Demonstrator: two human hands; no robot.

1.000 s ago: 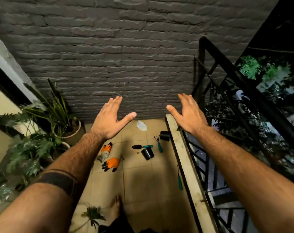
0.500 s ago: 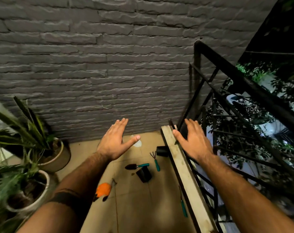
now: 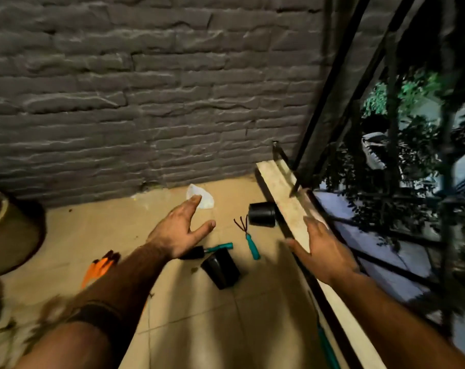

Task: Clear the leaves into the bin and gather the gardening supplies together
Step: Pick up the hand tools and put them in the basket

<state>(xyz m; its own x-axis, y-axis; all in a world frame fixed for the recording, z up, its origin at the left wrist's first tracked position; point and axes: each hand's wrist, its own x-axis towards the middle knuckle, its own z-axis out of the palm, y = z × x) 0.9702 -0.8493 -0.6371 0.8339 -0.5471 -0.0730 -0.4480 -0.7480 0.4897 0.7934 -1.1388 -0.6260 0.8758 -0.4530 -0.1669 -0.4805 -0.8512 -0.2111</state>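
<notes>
My left hand [image 3: 179, 230] is stretched out over the tiled floor with fingers straight, holding nothing. My right hand [image 3: 323, 253] hovers open above the pale ledge [image 3: 278, 182], also empty. On the floor lie a teal-handled trowel [image 3: 212, 249], partly under my left hand, and a small hand rake [image 3: 248, 237] with a teal handle. One black pot [image 3: 222, 267] lies on its side near the trowel; another black pot [image 3: 262, 214] rests against the ledge. An orange glove [image 3: 99, 267] shows beside my left forearm. A clear plastic bag [image 3: 200, 198] lies near the wall.
A grey brick wall [image 3: 146, 102] closes the far side. A black metal railing [image 3: 340, 129] runs along the right above the ledge. A large plant pot [image 3: 10, 230] stands at the left edge. Another teal tool handle [image 3: 327, 347] lies by the ledge base.
The view has moved closer to the floor and the tools. Both hands have dropped lower and reached forward, still open and empty. The potted plants have slid out of view to the left.
</notes>
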